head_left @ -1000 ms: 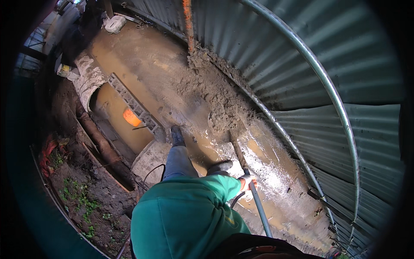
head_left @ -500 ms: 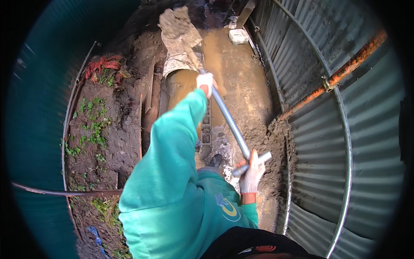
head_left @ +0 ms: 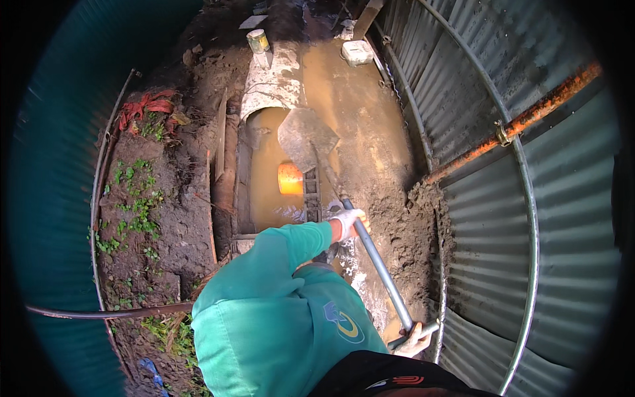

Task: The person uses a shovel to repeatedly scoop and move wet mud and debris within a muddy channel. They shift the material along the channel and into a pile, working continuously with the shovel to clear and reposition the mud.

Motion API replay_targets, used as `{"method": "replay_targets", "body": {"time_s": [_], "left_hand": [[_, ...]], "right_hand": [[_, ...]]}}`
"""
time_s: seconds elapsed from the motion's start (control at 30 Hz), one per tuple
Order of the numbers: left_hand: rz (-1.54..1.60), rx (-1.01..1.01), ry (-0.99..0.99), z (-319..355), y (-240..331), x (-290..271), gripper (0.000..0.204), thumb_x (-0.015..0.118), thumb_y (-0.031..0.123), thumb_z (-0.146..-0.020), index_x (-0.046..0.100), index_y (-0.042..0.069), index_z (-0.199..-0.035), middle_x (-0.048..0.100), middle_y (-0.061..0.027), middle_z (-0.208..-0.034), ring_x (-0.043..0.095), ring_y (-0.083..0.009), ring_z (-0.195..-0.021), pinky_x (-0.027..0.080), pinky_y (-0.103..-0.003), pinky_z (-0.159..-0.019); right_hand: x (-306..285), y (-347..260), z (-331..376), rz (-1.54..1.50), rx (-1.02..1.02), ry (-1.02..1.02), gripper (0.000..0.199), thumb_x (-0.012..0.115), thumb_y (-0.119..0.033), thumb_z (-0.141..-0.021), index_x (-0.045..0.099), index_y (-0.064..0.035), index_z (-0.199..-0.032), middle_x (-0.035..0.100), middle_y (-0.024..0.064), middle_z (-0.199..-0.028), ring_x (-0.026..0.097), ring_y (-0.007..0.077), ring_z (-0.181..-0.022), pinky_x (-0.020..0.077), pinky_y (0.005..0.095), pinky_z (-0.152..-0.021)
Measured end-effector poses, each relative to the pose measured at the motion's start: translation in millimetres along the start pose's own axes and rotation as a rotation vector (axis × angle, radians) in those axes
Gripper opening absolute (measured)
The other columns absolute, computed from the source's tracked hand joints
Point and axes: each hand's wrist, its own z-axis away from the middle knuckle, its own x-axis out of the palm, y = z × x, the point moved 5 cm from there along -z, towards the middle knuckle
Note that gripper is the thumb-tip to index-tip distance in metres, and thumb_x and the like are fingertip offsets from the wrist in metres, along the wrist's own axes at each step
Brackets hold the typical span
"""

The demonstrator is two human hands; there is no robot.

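Note:
Both my gloved hands are closed around a shovel with a grey tube shaft and a T-shaped end grip. My left hand wraps the shaft partway down. Farther back, at lower right, my right hand grips the crossbar, its fingers partly cut off by dark cloth. Mud-smeared and with no heap on it, the shovel blade hangs over the pit edge beside muddy water. An orange bucket-like object lies in that water. Just beyond the blade lies a whitish curved pipe or cover.
Corrugated metal sheets with a rusty orange pole stand close on the right. A wet mud heap lies against them. On the left are soil with weeds and a metal rail. A white container and a tin can sit farther off.
The shovel blade has swung back toward me from the far side, and its load of mud is gone. Both hands have come nearer, and the orange object and tin can now show.

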Motion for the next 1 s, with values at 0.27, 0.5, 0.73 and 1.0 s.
{"method": "replay_targets", "body": {"time_s": [0.27, 0.5, 0.73, 1.0], "left_hand": [[-0.329, -0.012, -0.005, 30.4, -137.7, 46.6, 0.019, 0.069, 0.014, -0.094, 0.060, 0.004, -0.106, 0.064, -0.0116, -0.094, 0.071, -0.0320, -0.087, 0.064, -0.052, -0.079], [-0.525, -0.058, 0.034, 49.6, -261.7, 49.2, 0.020, 0.070, 0.018, -0.094, 0.059, 0.004, -0.101, 0.063, -0.0102, -0.088, 0.071, -0.0308, -0.085, 0.064, -0.050, -0.076], [-0.688, -0.071, 0.113, 37.0, -393.7, 3.8, 0.017, 0.066, 0.017, -0.093, 0.060, 0.003, -0.087, 0.063, -0.0110, -0.082, 0.070, -0.0295, -0.082, 0.063, -0.047, -0.081], [-0.664, -0.248, 0.433, -93.4, -527.3, -161.6, 0.028, 0.063, 0.019, -0.100, 0.046, 0.013, -0.078, 0.038, -0.0004, -0.060, 0.035, -0.0166, -0.046, 0.034, -0.033, -0.045]], "right_hand": [[-138.5, 158.4, 92.4, -0.297, 0.566, 0.126, 0.055, 0.069, -0.048, -0.097, 0.060, 0.0034, -0.111, 0.062, 0.0112, -0.075, 0.061, 0.0190, -0.056, 0.0542, 0.0315, -0.049], [-214.7, 154.3, 167.6, -0.419, 0.694, 0.114, 0.050, 0.066, -0.049, -0.098, 0.061, -0.0019, -0.113, 0.060, 0.0098, -0.069, 0.054, 0.0155, -0.052, 0.0490, 0.0302, -0.047], [-308.7, 199.5, 219.1, -0.736, 0.718, 0.292, 0.049, 0.069, -0.039, -0.097, 0.062, 0.0032, -0.120, 0.059, 0.0078, -0.060, 0.059, 0.0186, -0.050, 0.0487, 0.0307, -0.045], [-305.4, 218.4, 263.8, -0.454, 0.979, 0.558, 0.040, 0.067, -0.033, -0.099, 0.068, 0.0053, -0.110, 0.055, 0.0039, -0.053, 0.053, 0.0155, -0.042, 0.0434, 0.0312, -0.043]]}}
